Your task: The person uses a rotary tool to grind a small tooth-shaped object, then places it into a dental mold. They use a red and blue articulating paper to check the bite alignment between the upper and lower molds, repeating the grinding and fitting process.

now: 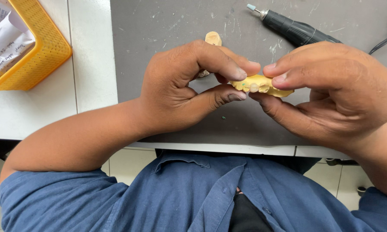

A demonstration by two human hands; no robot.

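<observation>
Pale yellow dental cast (262, 85) pinched between the fingertips, one whitish tooth on its front. Beyond the fingers, a dark grey mat (159, 25) flecked with white scratches, and a black handpiece (294, 30) with a light blue-grey tip. Far off the left hand (180, 86): a yellow mesh basket (47, 47).

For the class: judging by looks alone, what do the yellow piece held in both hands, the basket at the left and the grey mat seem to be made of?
Yellow piece: probably cast plaster or dental stone; matte, chalky, tooth-shaped.
Basket: likely moulded plastic; glossy yellow with even perforations.
Grey mat: perhaps rubber or vinyl; dull, with scratches and pale dust.
The left hand and right hand pinch the piece.
</observation>
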